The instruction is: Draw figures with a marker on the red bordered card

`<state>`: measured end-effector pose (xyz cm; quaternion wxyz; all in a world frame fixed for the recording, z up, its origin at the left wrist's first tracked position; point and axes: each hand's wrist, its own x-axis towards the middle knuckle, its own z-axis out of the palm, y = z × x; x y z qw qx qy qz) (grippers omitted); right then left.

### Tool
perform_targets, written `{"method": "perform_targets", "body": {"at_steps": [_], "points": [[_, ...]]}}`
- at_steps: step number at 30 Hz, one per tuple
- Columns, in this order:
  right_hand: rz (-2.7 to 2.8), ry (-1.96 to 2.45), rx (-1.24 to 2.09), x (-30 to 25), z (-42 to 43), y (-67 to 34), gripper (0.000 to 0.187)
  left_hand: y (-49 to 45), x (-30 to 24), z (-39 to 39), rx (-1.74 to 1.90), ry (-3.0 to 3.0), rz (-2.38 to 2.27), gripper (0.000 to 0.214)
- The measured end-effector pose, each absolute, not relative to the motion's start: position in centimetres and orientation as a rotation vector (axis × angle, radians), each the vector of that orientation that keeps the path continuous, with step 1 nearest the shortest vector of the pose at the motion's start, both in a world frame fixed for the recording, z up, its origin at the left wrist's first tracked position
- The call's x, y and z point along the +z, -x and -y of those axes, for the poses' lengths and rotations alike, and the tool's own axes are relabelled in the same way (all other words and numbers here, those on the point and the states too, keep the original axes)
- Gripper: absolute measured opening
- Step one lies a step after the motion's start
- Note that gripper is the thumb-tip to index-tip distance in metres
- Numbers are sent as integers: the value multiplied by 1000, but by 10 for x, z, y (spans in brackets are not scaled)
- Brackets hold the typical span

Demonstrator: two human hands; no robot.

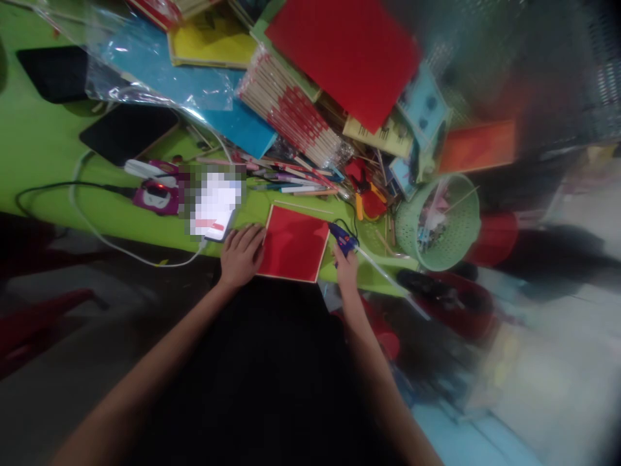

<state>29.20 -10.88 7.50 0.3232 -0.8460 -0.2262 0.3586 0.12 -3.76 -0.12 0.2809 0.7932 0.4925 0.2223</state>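
The small red card (294,244) lies flat at the near edge of the green desk (39,149), right in front of me and between my two hands. My left hand (241,254) rests palm down with its fingers loosely spread; the fingertips touch the card's left edge. My right hand (346,265) is wrapped around a blue glue gun (343,238), just beside the card's right corner, with the gun's nozzle end pointing toward the card. A pale glue stick pokes out behind the gun toward the right. Left of my left hand sits a phone (216,206), its screen blurred out, with a white cable (97,226) looping off the desk edge. To the right, a green basket (460,220) stands near the glue gun. Farther back I see pens (291,178) scattered in a row, a large red sheet (349,52), a blue sheet (242,126) and two dark tablets (129,129).
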Motion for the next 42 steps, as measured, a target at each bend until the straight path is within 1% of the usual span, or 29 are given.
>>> {"method": "perform_targets", "body": {"at_steps": [9,14,23,29,36,42], "points": [[597,2221,980,79,102,-284,47,-2,-1,37,611,-2154,-1338,51],[663,2231,1008,80,96,-280,45,-2,0,37,588,-2142,-1337,54],[721,2230,1020,76,96,-280,47,-1,-2,37,579,-2137,-1334,55],[650,2238,1006,80,100,-283,45,-1,-1,38,590,-2136,-1331,56],[573,2222,971,78,108,-292,49,-1,-1,38,587,-2133,-1328,57],[549,2238,943,83,109,-297,49,-1,-2,38,594,-2132,-1336,56]]}}
